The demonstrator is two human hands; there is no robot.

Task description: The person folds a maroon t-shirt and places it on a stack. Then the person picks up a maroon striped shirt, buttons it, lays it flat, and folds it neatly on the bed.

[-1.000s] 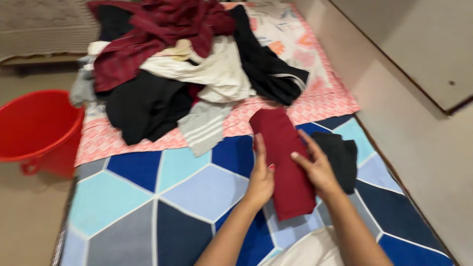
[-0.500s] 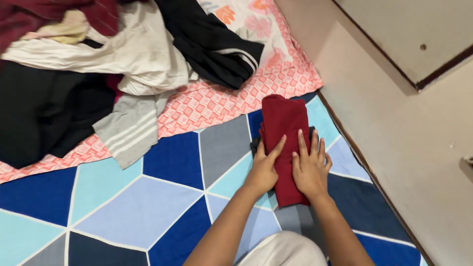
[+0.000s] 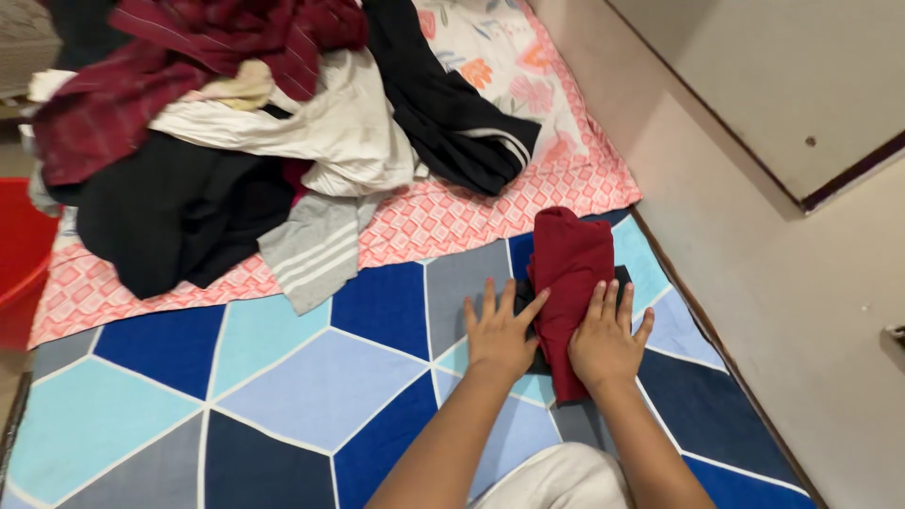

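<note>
I see my left hand (image 3: 500, 335) and right hand (image 3: 603, 339) pressing flat, fingers spread, on the folded maroon garment (image 3: 570, 273) (centre right); the unfolded clothes pile (image 3: 236, 141) upper left remains.

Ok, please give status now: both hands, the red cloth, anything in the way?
Left hand flat beside folded red cloth, right hand flat on it. Dark cloth underneath. Clothes pile further up, apart.

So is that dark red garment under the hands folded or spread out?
Folded. The dark red garment lies as a narrow doubled strip atop a black folded piece, with the left hand and right hand flat on it.
</note>
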